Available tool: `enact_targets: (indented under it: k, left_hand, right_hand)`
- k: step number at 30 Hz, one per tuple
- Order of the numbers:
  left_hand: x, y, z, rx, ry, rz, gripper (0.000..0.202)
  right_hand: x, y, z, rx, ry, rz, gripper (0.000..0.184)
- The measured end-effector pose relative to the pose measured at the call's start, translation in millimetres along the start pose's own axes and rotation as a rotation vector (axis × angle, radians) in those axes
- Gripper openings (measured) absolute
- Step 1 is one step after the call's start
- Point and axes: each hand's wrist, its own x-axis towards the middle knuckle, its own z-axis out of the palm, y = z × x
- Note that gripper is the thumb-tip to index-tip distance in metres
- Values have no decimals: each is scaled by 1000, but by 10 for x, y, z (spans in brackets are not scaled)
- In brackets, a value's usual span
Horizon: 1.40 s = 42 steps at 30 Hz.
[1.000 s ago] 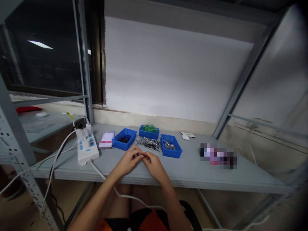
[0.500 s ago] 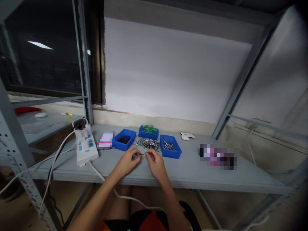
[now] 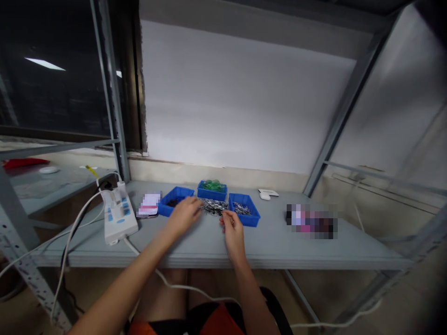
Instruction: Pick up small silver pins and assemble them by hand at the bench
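Observation:
My left hand (image 3: 186, 213) reaches over the left end of a loose pile of thin metal rods (image 3: 215, 206), between the left bin and the pile. Its fingers stretch forward, and I see nothing held in them. My right hand (image 3: 232, 225) is at the near right edge of the pile, thumb and fingers pinched together; what they hold, if anything, is too small to make out. Left of the pile stands a blue bin (image 3: 166, 210) with small dark pieces, partly behind my left hand. To the right is another blue bin (image 3: 252, 220) with short metal pieces.
Behind the pile, a third blue bin (image 3: 212, 196) holds green pieces. A white power strip (image 3: 120, 225) with cables lies at the left, near a blurred phone-like item (image 3: 149, 204). On the right are a white case (image 3: 264, 196) and a pixelated object (image 3: 310, 221).
My hands have parted from a thin dark rod they held between them. The left moved forward to the pile; the right shifted slightly right. The view has turned a little.

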Motion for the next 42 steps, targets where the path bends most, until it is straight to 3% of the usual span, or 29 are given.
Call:
enact_targets:
  k: [2,6,11,16,19,22,25,28,33,38,42]
  left_hand:
    - [112,186,140,-5,-142,117,22]
    - [354,283,366,49,-278,51,23]
    - [521,172,472,64,-326,27,23]
    - [557,206,392,75,-309,29,21]
    - [423,231,267,26,-216,11,20]
    - [122,238,172,-246,-62,-43,16]
    - [-206,243,168,-565,-30,-128,12]
    - [-401,248,224,-741,-43,-187,10]
    - [-450,266,252,-780,-88,-198,13]
    - [-444,258,205,-874,-74,-197,26]
    - [-443,223,205,-901,32,-311,17]
  right_hand:
    - [0,-1,-1,-4,-7,-1,26]
    - [-8,-5,-7,-17,-30,9,25]
    - [-16,-4,-5,-21,-30,7,25]
    - [-21,13,-8,-44,-43,-5,25]
    - [-11,26,-19,-76,-58,-36,25]
    - [0,34,-11,-152,-119,-88,22]
    - [-13,21,27,-232,-272,-135,16]
    - [-54,-20,68,-277,-440,-163,15]
    - [-102,-78,82,-294,-561,-171,17]
    - [-96,-43,65,-277,-497,-140,20]
    - [-86,-16,63,-312,-463,-149,19]
